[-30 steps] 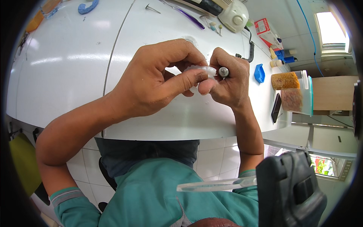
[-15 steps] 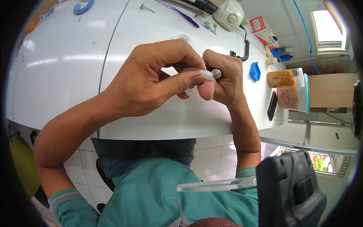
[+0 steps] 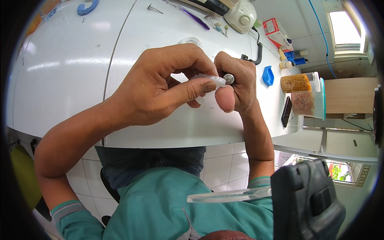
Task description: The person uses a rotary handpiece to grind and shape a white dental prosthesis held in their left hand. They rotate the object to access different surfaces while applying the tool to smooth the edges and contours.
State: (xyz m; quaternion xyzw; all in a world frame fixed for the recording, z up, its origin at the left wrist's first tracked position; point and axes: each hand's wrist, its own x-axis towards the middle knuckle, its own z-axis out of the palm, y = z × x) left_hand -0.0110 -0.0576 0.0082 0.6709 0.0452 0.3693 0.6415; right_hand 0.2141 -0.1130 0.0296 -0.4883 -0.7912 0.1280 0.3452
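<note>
We pinch the small clear piece point(image 3: 208, 79) in our left hand point(image 3: 160, 88) while our right hand point(image 3: 236, 84) grips the grinding tool point(image 3: 229, 78) at three o'clock (smoothing looks unfinished).

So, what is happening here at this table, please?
A person sits at a white table and works with both hands above it. The left hand pinches a small, clear whitish piece between thumb and fingers. The right hand holds a handpiece tool with a round metal tip right against that piece. A cream-coloured motor unit with a coiled black cable sits at the far edge, and a blue tray lies to the right.
</note>
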